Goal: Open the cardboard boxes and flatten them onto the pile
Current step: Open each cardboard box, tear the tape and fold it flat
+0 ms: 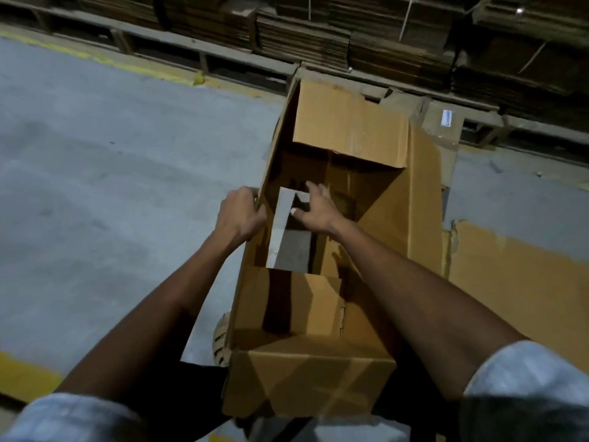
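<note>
1. Nearest: rolled-up pale sleeves [73, 416] at the bottom corners, both bare forearms reaching forward to the cardboard box [414, 218].
2. Far left: grey concrete floor [95, 186] with a yellow painted line [134, 67] along its far edge and a yellow patch at the near left.
3. Left hand [240, 215]: fingers curled round the box's left wall edge, gripping it.
4. Centre: the box stands open-topped right in front of the person, brown; one flap up at the far side, one flap folded in at the near side, a pale strip of tape [282, 228] hanging inside.
5. Right hand [317, 208]: inside the box opening, thumb and fingers pinching the upper end of the tape strip.
6. A patterned shoe [221, 339] shows just beside the box's near-left wall.
7. Right: flattened cardboard [516, 282] lying on the floor, touching the box's right side.
8. Far side, across the whole width: stacks of flat cardboard sheets [302, 36] on wooden pallets [204, 59].
</note>
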Available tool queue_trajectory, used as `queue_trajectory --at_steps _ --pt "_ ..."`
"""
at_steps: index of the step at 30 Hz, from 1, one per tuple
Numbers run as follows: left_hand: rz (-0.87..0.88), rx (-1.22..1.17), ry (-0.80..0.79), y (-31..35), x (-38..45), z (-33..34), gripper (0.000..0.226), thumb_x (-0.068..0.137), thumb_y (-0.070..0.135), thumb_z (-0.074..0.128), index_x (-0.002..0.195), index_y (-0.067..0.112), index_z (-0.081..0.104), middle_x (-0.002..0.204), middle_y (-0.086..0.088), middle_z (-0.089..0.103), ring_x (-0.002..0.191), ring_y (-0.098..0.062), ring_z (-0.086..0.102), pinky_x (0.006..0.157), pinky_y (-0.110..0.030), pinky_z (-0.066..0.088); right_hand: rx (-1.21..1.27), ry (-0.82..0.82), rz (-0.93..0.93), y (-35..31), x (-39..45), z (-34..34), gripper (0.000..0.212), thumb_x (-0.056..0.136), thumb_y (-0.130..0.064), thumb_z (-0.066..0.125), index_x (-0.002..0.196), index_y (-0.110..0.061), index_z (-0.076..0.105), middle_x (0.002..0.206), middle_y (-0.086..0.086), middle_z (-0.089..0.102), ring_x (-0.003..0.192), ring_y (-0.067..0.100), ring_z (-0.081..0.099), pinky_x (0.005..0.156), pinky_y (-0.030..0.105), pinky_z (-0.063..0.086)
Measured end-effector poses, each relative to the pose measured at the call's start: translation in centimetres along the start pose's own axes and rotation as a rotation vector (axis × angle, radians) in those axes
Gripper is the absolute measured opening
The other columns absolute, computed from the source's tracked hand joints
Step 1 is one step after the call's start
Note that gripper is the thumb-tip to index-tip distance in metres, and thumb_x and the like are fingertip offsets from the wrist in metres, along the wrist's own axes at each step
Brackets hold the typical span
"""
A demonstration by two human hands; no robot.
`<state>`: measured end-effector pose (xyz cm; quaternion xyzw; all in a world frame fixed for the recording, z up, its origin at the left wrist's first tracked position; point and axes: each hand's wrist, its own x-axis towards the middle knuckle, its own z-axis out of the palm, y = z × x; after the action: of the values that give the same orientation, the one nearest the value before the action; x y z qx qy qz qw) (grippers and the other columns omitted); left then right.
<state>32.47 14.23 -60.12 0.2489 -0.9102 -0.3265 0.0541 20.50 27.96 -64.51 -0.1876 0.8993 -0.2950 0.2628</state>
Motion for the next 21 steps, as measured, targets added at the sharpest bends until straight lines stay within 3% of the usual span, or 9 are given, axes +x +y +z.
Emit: queue_trajectory --at_steps 5,8,10,11,13,15,18,21 --pt "0.156 0.024 0.14 1.6 0.0 -2.1 0.013 0.095 0.013 0.057 0.083 0.019 0.06 0.062 0.006 0.054 0.056 -0.009 0.052 0.048 -0.02 0.032 -0.024 0.16 -0.03 -1.4 2.7 -7.6 0.078 0.098 -0.034 0.063 0.159 -0.017 0.017 0.165 0.012 0.014 0.149 0.039 0.023 0.119 0.054 0.03" --pt "0.218 0.023 0.138 1.2 0.1 -2.3 0.012 0.095 0.014 0.058 0.098 0.017 0.069 0.071 -0.003 0.065 0.058 -0.013 0.057 0.051 -0.024 0.041 -0.16 0.264 -0.016 -2.5 3.3 -10.7 0.058 0.1 -0.039 0.058 0.142 -0.005 0.038 0.148 0.023 0.037 0.135 0.043 0.04 0.109 0.051 0.041" --pt "0.24 0.021 0.11 1.0 0.2 -2.0 0.013 0.095 0.014 0.058 0.1 0.018 0.07 0.075 -0.006 0.069 0.061 -0.018 0.061 0.054 -0.032 0.051 -0.265 0.45 -0.022 -3.3 3.4 -11.8 0.05 0.098 -0.038 0.057 0.133 -0.002 0.049 0.137 0.024 0.047 0.126 0.043 0.049 0.1 0.047 0.048" --pt "0.245 0.008 0.094 1.0 0.2 -1.8 0.014 0.096 0.014 0.058 0.102 0.016 0.07 0.077 -0.007 0.07 0.062 -0.019 0.063 0.056 -0.035 0.055 -0.289 0.592 -0.052 -3.7 3.4 -12.0 0.056 0.096 -0.037 0.058 0.138 -0.003 0.044 0.142 0.024 0.042 0.129 0.043 0.046 0.101 0.047 0.046" --pt "0.262 -0.004 0.072 0.9 0.1 -1.5 0.016 0.097 0.015 0.057 0.104 0.014 0.071 0.079 -0.005 0.07 0.062 -0.017 0.062 0.057 -0.033 0.054 -0.218 0.87 -0.165 -4.4 3.3 -12.3 0.081 0.091 -0.033 0.064 0.155 -0.013 0.018 0.161 0.022 0.013 0.141 0.04 0.031 0.109 0.045 0.039" --pt "0.295 0.004 0.056 0.7 -0.1 -1.1 0.016 0.096 0.013 0.056 0.102 0.016 0.071 0.076 -0.002 0.069 0.06 -0.012 0.058 0.054 -0.029 0.046 -0.176 1.018 -0.273 -4.8 3.5 -13.3 0.096 0.087 -0.028 0.067 0.159 -0.018 0.005 0.166 0.019 -0.005 0.148 0.038 0.02 0.114 0.046 0.033" --pt "0.312 -0.001 0.05 0.5 -0.3 -1.2 0.016 0.095 0.01 0.058 0.095 0.022 0.069 0.069 0.005 0.062 0.054 -0.002 0.051 0.05 -0.014 0.033 -0.261 0.997 -0.249 -4.5 3.9 -15.3 0.102 0.084 -0.029 0.068 0.161 -0.023 0.001 0.168 0.014 -0.011 0.153 0.04 0.005 0.118 0.055 0.023" --pt "0.312 -0.012 0.058 0.3 -0.3 -1.4 0.017 0.096 0.009 0.058 0.106 0.013 0.072 0.075 0.002 0.065 0.055 -0.001 0.052 0.05 -0.01 0.034 -0.274 0.844 -0.162 -3.6 4.6 -17.5 0.104 0.087 -0.031 0.067 0.162 -0.03 -0.004 0.169 0.005 -0.013 0.153 0.041 -0.006 0.119 0.064 0.01"
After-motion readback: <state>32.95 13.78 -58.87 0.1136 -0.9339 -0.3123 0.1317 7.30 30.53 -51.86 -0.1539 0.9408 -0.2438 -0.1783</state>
